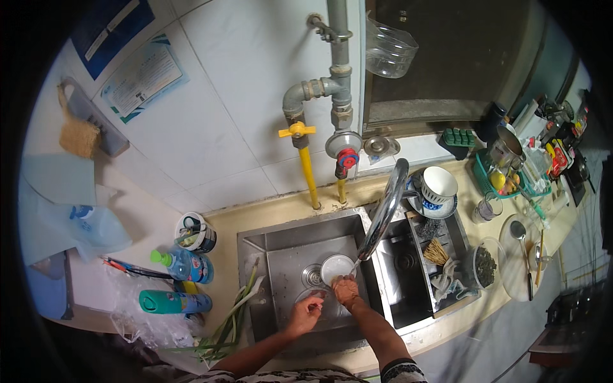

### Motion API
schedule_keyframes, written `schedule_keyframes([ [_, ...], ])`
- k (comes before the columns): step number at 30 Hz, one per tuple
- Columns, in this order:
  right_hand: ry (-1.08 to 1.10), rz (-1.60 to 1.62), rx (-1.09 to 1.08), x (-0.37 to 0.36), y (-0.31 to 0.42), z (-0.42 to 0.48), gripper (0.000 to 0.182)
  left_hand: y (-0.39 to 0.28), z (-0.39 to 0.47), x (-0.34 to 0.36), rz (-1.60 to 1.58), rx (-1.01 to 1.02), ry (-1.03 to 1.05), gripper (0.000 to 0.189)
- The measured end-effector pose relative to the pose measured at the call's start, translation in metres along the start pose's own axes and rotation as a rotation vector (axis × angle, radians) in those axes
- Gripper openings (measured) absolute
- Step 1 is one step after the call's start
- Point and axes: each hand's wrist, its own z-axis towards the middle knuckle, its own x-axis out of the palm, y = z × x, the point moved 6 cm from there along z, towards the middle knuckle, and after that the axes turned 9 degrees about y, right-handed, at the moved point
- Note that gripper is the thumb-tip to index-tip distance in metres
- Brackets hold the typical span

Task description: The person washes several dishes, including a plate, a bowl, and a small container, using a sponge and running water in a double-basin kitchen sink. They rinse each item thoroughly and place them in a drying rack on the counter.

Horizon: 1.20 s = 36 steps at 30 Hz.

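My right hand (346,290) grips the near edge of a small white bowl (338,269) under the chrome faucet (383,215), where water runs. My left hand (306,313) is just left of it, fingers loosely curled, with no held thing that I can make out. Below both hands a clear round container (313,298) lies in the large stainless steel sink basin (306,242), partly hidden by them. The bowl is close to the drain strainer (312,275). Green onions (234,313) lie over the left rim of the sink.
Left of the sink stand a dish soap bottle (191,267), a green-capped bottle (175,302) and a tub of utensils (195,234). On the right are a smaller basin (404,268), stacked bowls (438,186), a straw brush (436,252) and a container of dark food (484,267).
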Motion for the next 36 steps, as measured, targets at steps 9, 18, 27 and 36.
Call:
schedule_keyframes([
  [9, -0.121, -0.035, -0.011, -0.014, 0.003, -0.008, 0.023, 0.122, 0.091, 0.035, -0.625, -0.798, -0.09, 0.052],
  [18, 0.071, 0.084, 0.011, -0.012, 0.004, 0.005, 0.021, 0.126, 0.139, 0.052, -1.339, -0.613, 0.11, 0.082],
  [27, -0.124, 0.785, 0.363, -0.076, -0.036, -0.041, 0.027, 0.164, 0.172, 0.064, -1.188, -0.403, 0.175, 0.066],
  [36, 0.167, 0.633, 0.412, -0.044, -0.014, -0.072, 0.04, 0.197, 0.206, 0.008, -0.162, -0.473, -0.116, 0.05],
])
